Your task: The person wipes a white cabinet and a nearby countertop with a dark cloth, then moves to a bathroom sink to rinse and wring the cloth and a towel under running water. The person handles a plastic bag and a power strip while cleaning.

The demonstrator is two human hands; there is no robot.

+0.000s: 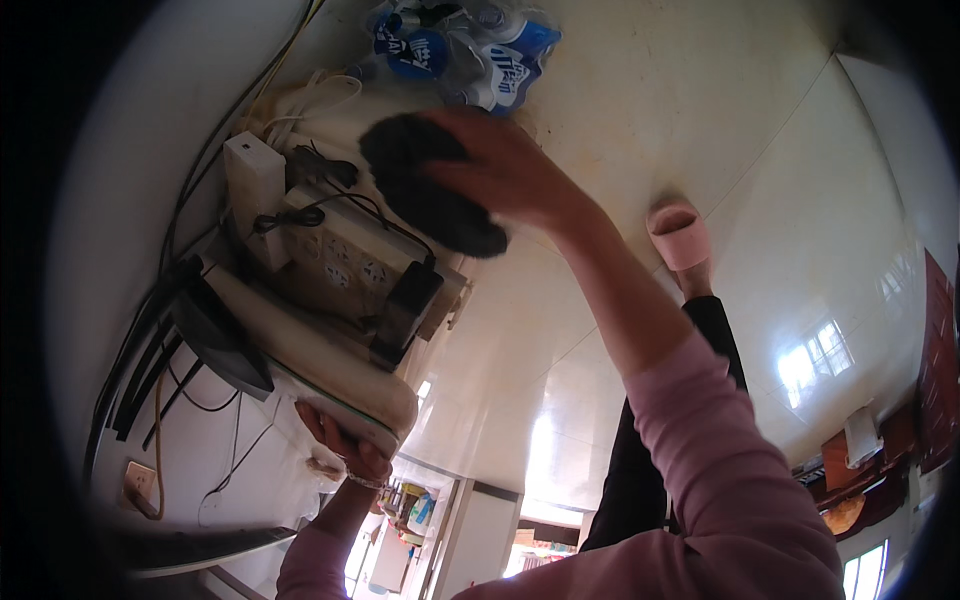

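My right hand (502, 169) grips a dark, fuzzy cloth (427, 187) above a dusty surface by the wall. My left hand (345, 442) holds the near end of a white, rounded device casing (330, 360), its fingers along the side. A black router (221, 334) with several antennas rests against the casing's far end. Between the casing and the cloth lies a dusty power strip (337, 262) with several sockets. A black power adapter (409, 311) sits at its near end, its cord running back. Beside the strip stands a white box (259, 195).
Shrink-wrapped plastic bottles (465, 56) lie past my right hand. Black and yellow cables (195, 165) run along the wall, which has a wall socket (139, 484). A pink slipper (679, 232) is on my foot on the glossy tiled floor (757, 247).
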